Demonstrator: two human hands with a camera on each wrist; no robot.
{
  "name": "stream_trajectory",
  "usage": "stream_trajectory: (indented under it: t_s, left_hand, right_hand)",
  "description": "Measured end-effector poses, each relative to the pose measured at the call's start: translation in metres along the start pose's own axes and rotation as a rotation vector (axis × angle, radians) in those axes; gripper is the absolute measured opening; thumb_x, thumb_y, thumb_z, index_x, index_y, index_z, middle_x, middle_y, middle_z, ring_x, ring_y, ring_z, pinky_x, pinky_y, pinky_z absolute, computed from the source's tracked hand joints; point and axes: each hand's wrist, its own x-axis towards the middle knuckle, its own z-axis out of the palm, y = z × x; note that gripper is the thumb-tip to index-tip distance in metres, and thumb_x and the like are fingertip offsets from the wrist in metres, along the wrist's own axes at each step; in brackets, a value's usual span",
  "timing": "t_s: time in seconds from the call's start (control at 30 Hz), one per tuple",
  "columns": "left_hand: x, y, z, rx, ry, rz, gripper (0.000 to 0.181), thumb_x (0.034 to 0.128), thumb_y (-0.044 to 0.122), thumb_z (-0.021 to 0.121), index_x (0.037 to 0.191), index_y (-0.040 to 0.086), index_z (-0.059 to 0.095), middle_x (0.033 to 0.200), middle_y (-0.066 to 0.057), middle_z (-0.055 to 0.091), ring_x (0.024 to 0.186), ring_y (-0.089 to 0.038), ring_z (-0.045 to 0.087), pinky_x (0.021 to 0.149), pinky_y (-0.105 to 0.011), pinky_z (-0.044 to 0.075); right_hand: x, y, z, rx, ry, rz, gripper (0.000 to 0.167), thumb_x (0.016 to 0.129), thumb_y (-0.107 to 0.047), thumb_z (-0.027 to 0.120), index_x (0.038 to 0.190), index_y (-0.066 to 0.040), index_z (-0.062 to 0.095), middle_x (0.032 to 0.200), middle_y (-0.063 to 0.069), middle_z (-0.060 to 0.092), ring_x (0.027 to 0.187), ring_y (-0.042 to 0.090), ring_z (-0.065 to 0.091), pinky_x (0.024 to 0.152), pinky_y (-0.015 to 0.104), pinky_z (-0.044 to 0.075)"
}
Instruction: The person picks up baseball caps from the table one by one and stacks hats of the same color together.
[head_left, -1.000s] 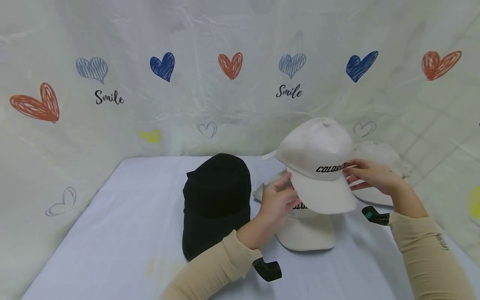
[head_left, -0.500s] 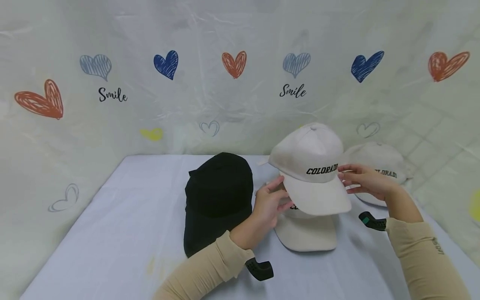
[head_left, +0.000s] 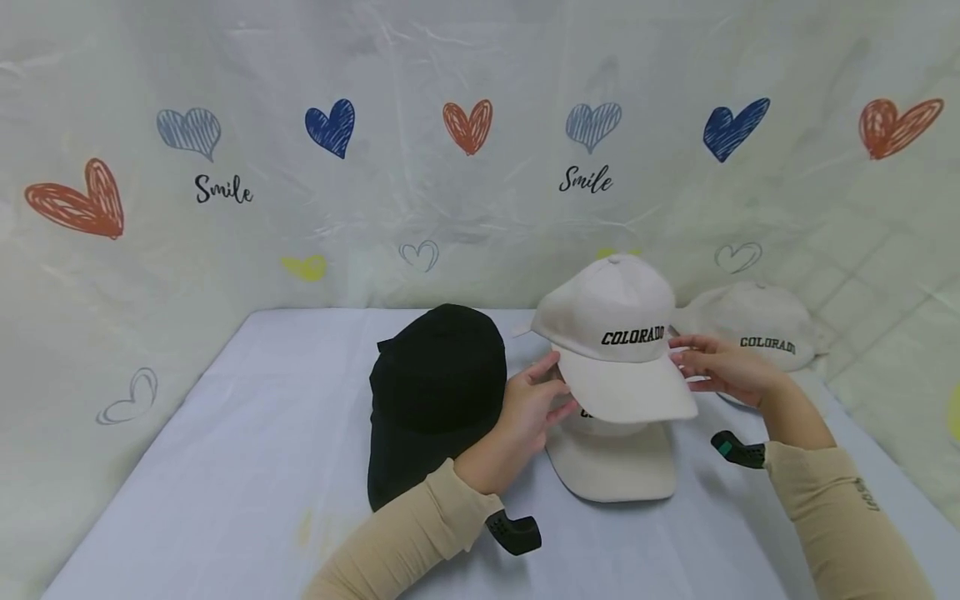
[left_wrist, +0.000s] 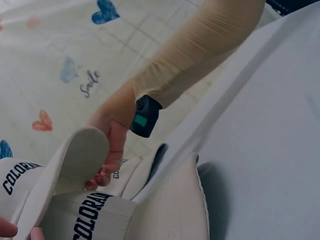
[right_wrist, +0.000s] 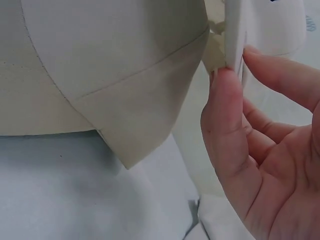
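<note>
A white baseball cap (head_left: 615, 321) lettered COLORADO is held up between both hands, its brim towards me. My left hand (head_left: 525, 412) pinches the cap's left edge, where the brim meets the crown. My right hand (head_left: 723, 367) grips the opposite edge; in the right wrist view its thumb (right_wrist: 227, 120) and a finger close on the rim. Under the held cap sits a second white cap (head_left: 615, 471), its brim showing and most of its crown covered. The left wrist view shows the lower cap's lettered front (left_wrist: 90, 217) close beneath the raised brim (left_wrist: 82, 155).
A black cap (head_left: 438, 375) lies left of the white ones, partly behind my left forearm. Another white COLORADO cap (head_left: 757, 321) stands at the back right, behind my right hand. White cloth (head_left: 247, 467) covers the table, and a heart-printed sheet (head_left: 510, 225) hangs behind.
The held cap has moved left and down over the lower white cap, both hands going with it. More of the back-right cap and its lettering now shows.
</note>
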Motion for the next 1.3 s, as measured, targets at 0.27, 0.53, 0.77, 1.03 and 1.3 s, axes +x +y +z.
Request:
stream_trajectory:
  t_s: [0.27, 0.53, 0.77, 1.03, 1.3]
  left_hand:
    - [0.001, -0.004, -0.005, 0.011, 0.037, 0.007, 0.058, 0.0868, -0.014, 0.060, 0.142, 0.004, 0.060, 0.160, -0.015, 0.036, 0.106, -0.023, 0.062, 0.082, -0.035, 0.060]
    - [0.000, -0.013, -0.005, -0.019, 0.096, -0.012, 0.059, 0.0855, -0.017, 0.060, 0.141, 0.005, 0.062, 0.161, -0.016, 0.032, 0.104, -0.025, 0.062, 0.083, -0.035, 0.059]
    - [-0.007, -0.023, -0.006, -0.053, 0.147, -0.007, 0.059, 0.0849, -0.018, 0.059, 0.140, 0.004, 0.062, 0.159, -0.019, 0.032, 0.103, -0.025, 0.059, 0.076, -0.031, 0.059]
    - [-0.009, -0.031, -0.011, -0.080, 0.151, -0.023, 0.058, 0.0860, -0.018, 0.060, 0.140, 0.002, 0.061, 0.159, -0.024, 0.027, 0.111, -0.028, 0.057, 0.080, -0.032, 0.059]
    - [-0.011, -0.035, -0.013, -0.085, 0.166, -0.032, 0.057, 0.0858, -0.018, 0.060, 0.139, 0.002, 0.062, 0.156, -0.024, 0.031, 0.108, -0.028, 0.058, 0.080, -0.032, 0.059]
  right_hand:
    - [0.003, 0.001, 0.008, 0.039, 0.007, 0.012, 0.048, 0.109, -0.020, 0.051, 0.145, 0.006, 0.032, 0.106, -0.004, 0.061, 0.092, 0.010, 0.061, 0.083, 0.029, 0.056]
    - [0.005, 0.009, 0.014, 0.097, -0.022, 0.018, 0.034, 0.109, -0.016, 0.049, 0.138, 0.000, 0.040, 0.100, -0.006, 0.064, 0.089, 0.010, 0.062, 0.080, 0.029, 0.057]
    - [0.007, 0.012, 0.018, 0.116, -0.018, 0.014, 0.041, 0.109, -0.017, 0.051, 0.142, 0.004, 0.038, 0.104, -0.005, 0.066, 0.091, 0.010, 0.064, 0.079, 0.029, 0.057]
    - [0.010, 0.019, 0.020, 0.169, -0.032, 0.060, 0.033, 0.108, -0.019, 0.054, 0.136, -0.005, 0.045, 0.104, -0.004, 0.067, 0.090, 0.012, 0.064, 0.079, 0.030, 0.058]
    - [0.010, 0.025, 0.022, 0.214, -0.042, 0.060, 0.024, 0.108, -0.019, 0.054, 0.130, -0.010, 0.048, 0.103, -0.003, 0.067, 0.089, 0.012, 0.064, 0.078, 0.030, 0.058]
